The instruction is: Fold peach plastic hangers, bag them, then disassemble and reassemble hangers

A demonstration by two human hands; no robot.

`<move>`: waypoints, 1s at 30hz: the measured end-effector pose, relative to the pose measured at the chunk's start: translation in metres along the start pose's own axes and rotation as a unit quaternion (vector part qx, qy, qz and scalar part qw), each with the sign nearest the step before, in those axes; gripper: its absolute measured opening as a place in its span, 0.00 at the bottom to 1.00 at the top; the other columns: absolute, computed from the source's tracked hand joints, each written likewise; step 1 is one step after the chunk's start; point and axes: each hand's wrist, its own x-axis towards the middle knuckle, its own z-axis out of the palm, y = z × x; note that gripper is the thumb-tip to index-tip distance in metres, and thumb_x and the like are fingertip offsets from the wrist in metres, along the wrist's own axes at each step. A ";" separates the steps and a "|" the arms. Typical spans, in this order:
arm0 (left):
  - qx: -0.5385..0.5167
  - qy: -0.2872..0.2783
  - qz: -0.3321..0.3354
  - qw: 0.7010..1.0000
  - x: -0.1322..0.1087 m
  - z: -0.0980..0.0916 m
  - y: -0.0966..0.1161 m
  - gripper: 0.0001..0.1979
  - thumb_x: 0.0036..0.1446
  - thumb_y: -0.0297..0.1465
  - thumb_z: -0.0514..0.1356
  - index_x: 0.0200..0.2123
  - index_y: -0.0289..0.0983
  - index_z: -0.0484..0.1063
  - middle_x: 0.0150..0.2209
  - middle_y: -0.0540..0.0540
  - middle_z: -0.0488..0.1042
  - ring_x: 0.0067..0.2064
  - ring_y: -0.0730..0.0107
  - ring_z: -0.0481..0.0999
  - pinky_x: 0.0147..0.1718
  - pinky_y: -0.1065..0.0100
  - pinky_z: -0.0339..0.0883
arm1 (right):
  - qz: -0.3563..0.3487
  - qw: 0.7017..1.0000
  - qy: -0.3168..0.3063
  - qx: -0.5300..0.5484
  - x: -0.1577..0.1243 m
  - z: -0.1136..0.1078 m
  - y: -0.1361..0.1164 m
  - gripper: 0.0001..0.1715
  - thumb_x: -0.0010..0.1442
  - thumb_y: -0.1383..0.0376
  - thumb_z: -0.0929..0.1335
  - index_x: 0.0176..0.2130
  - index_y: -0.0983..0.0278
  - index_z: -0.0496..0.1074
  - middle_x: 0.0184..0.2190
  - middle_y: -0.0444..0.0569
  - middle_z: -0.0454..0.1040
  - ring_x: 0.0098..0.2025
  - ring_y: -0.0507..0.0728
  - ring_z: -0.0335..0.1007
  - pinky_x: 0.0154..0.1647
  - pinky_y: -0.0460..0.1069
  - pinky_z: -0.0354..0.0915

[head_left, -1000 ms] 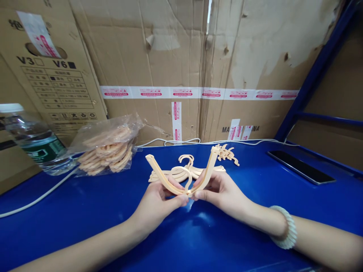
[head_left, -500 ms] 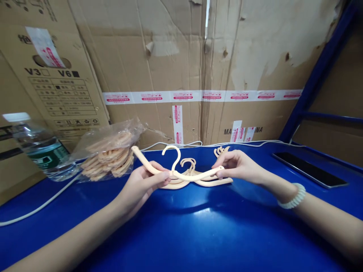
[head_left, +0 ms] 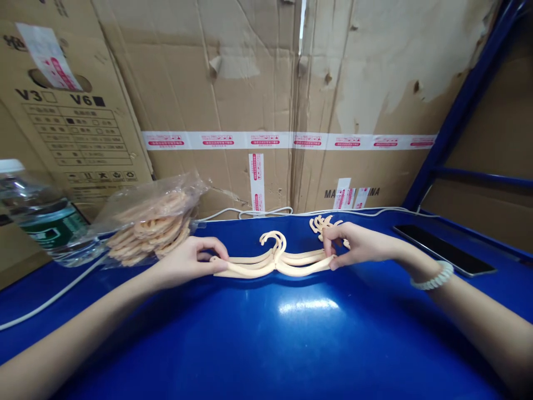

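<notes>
Several cream hangers [head_left: 254,271] lie together on the blue table [head_left: 266,344], their hooks pointing away from me. My left hand [head_left: 194,260] pinches the left end of the front hanger between thumb and fingers. At the other end, my right hand [head_left: 353,247] grips the same hanger's right tip. Behind my right hand, more small cream pieces [head_left: 322,223] are partly hidden by its fingers. A clear plastic bag [head_left: 154,222] full of similar cream pieces sits to the left, beyond my left hand.
On the left stands a water bottle [head_left: 50,222] with a green label, near a white cable [head_left: 58,303]. A dark phone [head_left: 443,250] lies at the right. Cardboard [head_left: 225,100] rises behind the table, with a blue metal post [head_left: 458,105] at the right.
The hanger has come down level onto the others. My left hand has shifted left from near its middle to its left end; my right hand still has the right end.
</notes>
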 end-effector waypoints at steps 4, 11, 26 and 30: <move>0.188 -0.007 0.110 0.976 -0.003 0.003 0.004 0.10 0.54 0.40 0.63 0.28 0.40 0.75 0.46 0.45 0.73 0.48 0.58 0.73 0.49 0.58 0.66 | 0.019 0.999 -0.040 -0.008 0.000 0.004 0.001 0.15 0.50 0.57 0.75 0.30 0.66 0.74 0.26 0.43 0.70 0.30 0.52 0.66 0.30 0.46 0.59; 0.269 -0.022 0.147 0.952 -0.007 0.012 0.007 0.08 0.56 0.35 0.59 0.27 0.39 0.71 0.48 0.44 0.70 0.50 0.58 0.69 0.49 0.58 0.64 | 0.037 0.997 -0.059 -0.031 0.003 0.010 0.001 0.19 0.48 0.53 0.76 0.29 0.66 0.77 0.25 0.45 0.71 0.28 0.53 0.66 0.28 0.46 0.59; 0.234 0.044 0.132 0.962 -0.003 0.025 -0.007 0.09 0.63 0.35 0.52 0.33 0.39 0.68 0.47 0.41 0.74 0.48 0.58 0.73 0.47 0.58 0.67 | 0.073 0.993 0.037 -0.084 0.012 0.021 0.006 0.09 0.55 0.62 0.71 0.28 0.65 0.72 0.27 0.48 0.74 0.29 0.55 0.71 0.29 0.47 0.63; 0.227 0.097 0.132 0.960 0.002 0.028 -0.017 0.08 0.62 0.35 0.52 0.34 0.39 0.68 0.45 0.41 0.76 0.49 0.56 0.74 0.47 0.57 0.68 | 0.082 0.989 0.072 -0.103 0.013 0.026 0.010 0.08 0.57 0.62 0.70 0.31 0.65 0.71 0.26 0.46 0.74 0.28 0.53 0.69 0.27 0.47 0.61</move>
